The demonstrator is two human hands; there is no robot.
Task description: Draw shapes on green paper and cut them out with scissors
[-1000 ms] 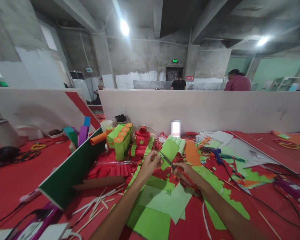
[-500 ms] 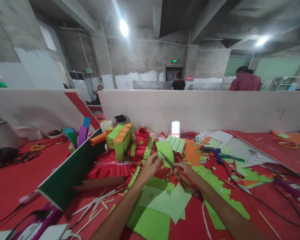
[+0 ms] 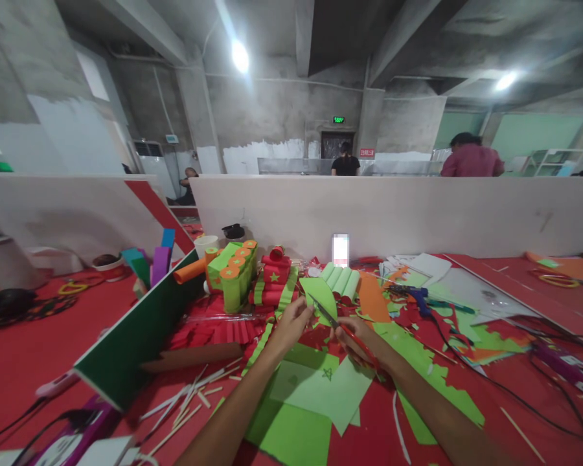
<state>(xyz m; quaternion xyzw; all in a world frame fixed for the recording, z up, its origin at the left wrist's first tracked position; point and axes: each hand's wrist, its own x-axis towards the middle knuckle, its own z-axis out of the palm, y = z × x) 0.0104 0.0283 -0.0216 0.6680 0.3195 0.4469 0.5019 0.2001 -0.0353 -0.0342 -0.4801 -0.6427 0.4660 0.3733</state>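
The left hand [image 3: 295,319] pinches a sheet of green paper [image 3: 321,292] above the table [image 3: 375,421]; the right hand [image 3: 357,336] grips scissors [image 3: 328,316] (blades against the sheet). For a clean cut, best keep the paper taut, turn it gently and keep fingertips clear.

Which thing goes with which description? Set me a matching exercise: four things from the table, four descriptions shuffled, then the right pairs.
Things:
1. scissors
2. glue gun
3. board
4. sticks

Descriptions:
A. dark green
B. pale and loosely scattered
C. gripped in the right hand
D. blue

Right pairs: 1-C, 2-D, 3-A, 4-B
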